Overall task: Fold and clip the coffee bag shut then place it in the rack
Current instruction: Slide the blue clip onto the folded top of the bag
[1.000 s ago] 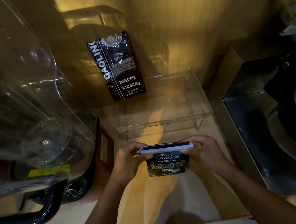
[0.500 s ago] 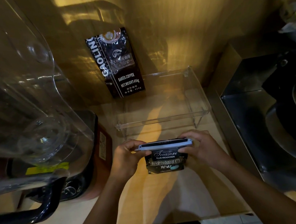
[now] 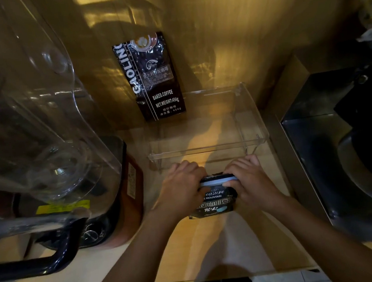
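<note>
A small black coffee bag point(image 3: 216, 202) with white lettering stands on the wooden counter. A pale blue clip point(image 3: 216, 180) runs across its folded top. My left hand point(image 3: 180, 186) grips the bag's top left end and covers that end of the clip. My right hand point(image 3: 249, 180) presses on the clip's right end. Just behind both hands stands a clear plastic rack point(image 3: 206, 148) on thin metal legs, with nothing in its tray.
A larger black coffee bag point(image 3: 151, 76) leans against the wooden back wall behind the rack's left corner. A blender with a clear jug point(image 3: 31, 124) and black handle fills the left. A dark metal sink point(image 3: 346, 159) holding a pan lies right.
Both hands have slid inward over the clip's ends, so they cover more of it. The bag has stayed in the same spot in front of the rack.
</note>
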